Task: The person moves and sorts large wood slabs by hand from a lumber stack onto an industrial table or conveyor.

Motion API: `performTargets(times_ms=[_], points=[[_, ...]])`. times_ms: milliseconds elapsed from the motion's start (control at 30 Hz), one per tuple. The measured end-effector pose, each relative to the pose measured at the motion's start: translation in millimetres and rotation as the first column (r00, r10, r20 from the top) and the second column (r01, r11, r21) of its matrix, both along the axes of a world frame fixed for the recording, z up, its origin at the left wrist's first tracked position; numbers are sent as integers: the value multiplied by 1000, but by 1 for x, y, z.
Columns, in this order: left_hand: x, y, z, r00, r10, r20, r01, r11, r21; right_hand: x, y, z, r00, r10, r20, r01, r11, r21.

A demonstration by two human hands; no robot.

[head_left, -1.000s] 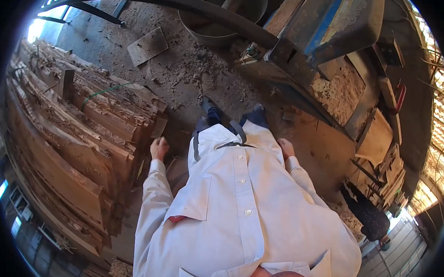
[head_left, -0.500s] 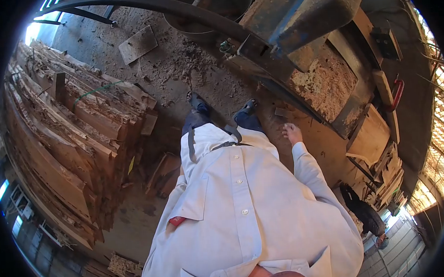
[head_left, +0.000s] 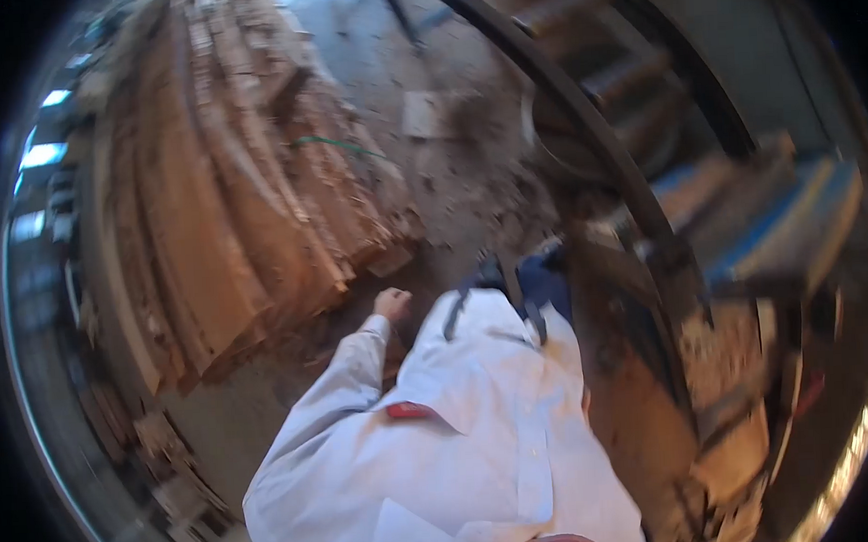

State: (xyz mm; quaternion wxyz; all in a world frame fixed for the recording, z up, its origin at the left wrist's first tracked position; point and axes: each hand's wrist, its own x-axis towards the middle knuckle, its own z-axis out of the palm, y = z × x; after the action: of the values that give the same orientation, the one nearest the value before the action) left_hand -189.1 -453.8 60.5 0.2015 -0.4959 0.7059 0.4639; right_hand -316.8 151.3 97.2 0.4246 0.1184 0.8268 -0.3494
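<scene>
My left hand [head_left: 392, 304] hangs beside the front of my white shirt [head_left: 459, 405], near the lower ends of the stacked wooden boards [head_left: 231, 270]. Motion blurs its fingers, and I make out nothing held in it. Only a sliver of skin, apparently my right hand [head_left: 586, 400], shows past the shirt's right edge; its fingers are hidden. Dark straps lie over the shirt's lower hem. Beyond it one dark sandal [head_left: 490, 269] shows on the floor.
A green band [head_left: 341, 146] crosses the board pile on the left. On the right stands a machine with a curved dark metal bar [head_left: 603, 138] and a blue-streaked slab [head_left: 771, 227]. A flat pale sheet [head_left: 424, 114] lies on the debris-strewn floor. Wood scraps [head_left: 186, 476] lie lower left.
The view has swung, so the boards and machine sit further right and appear turned. My left hand has come forward into sight, while my right has dropped back behind the shirt.
</scene>
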Motion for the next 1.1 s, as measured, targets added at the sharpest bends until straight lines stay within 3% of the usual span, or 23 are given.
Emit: performTargets(times_ms=[67,233,333,467,533,600,667,767,867,1100], points=[[-38,9,56,1000,29,9,-28,999,-34,-20,-27,-6,998,37,43,-36,999,-41],[-60,6,58,990,-112,-90,93,975,-200,-81,-60,-16,992,103,74,-99,993,-61],[-54,20,76,982,-90,-164,47,967,-250,-117,-76,-21,988,135,73,-129,989,-73],[-23,59,100,967,220,-132,-240,958,-157,-168,-91,-25,984,171,53,-165,981,-98],[18,88,73,951,299,-80,-309,932,-188,-194,-94,-21,979,197,49,-191,976,-108],[39,122,66,883,426,196,-437,900,13,-218,-96,-21,976,215,45,-208,971,-121],[46,158,70,886,364,288,-406,908,100,-236,-97,-22,974,222,46,-214,968,-127],[43,195,68,942,0,335,-21,998,57,-249,-92,-26,970,239,44,-233,965,-120],[29,214,59,970,121,212,-115,993,-38,-261,-89,-31,961,275,33,-270,956,-112],[-2,182,82,988,134,74,-120,978,-168,-262,-89,-35,920,391,1,-390,918,-77]])
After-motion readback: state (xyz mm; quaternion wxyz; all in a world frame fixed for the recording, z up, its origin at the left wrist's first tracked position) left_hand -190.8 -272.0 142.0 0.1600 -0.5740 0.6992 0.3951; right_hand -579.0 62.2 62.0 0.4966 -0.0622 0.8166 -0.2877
